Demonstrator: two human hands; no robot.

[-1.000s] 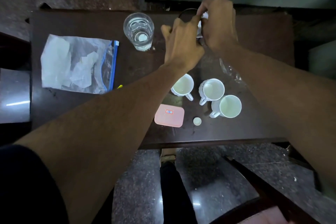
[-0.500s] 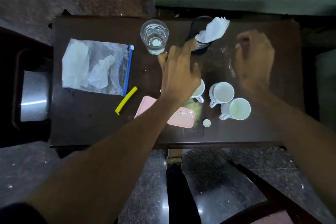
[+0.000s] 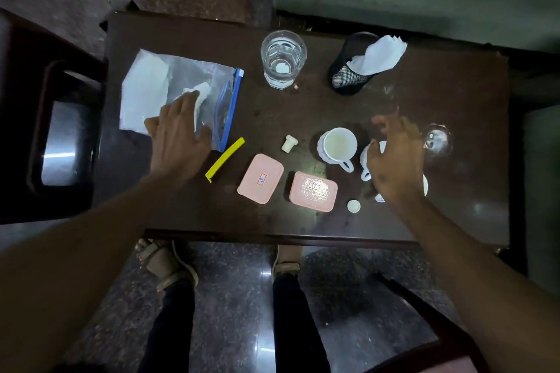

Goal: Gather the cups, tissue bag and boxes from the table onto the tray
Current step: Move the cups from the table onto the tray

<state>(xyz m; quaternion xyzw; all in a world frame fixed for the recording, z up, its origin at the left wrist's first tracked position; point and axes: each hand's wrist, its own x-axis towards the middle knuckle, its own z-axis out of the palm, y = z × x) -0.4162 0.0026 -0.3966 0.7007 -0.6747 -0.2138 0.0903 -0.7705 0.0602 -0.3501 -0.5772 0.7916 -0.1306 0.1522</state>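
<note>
Two hands reach out at once. The left hand [image 3: 178,142] lies flat and open on the tissue bag [image 3: 178,94], not gripping it. The right hand [image 3: 394,163] hangs open over the cups [image 3: 337,145], holding nothing. Two pink boxes [image 3: 260,178] sit between them on the table [image 3: 454,118]. I see no tray. The bag looks slippery and could slide away. A bumped cup could tip and roll off.

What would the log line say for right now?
left hand: flat on tissue bag | right hand: open over cups | boxes: on table | tray: unseen
</note>
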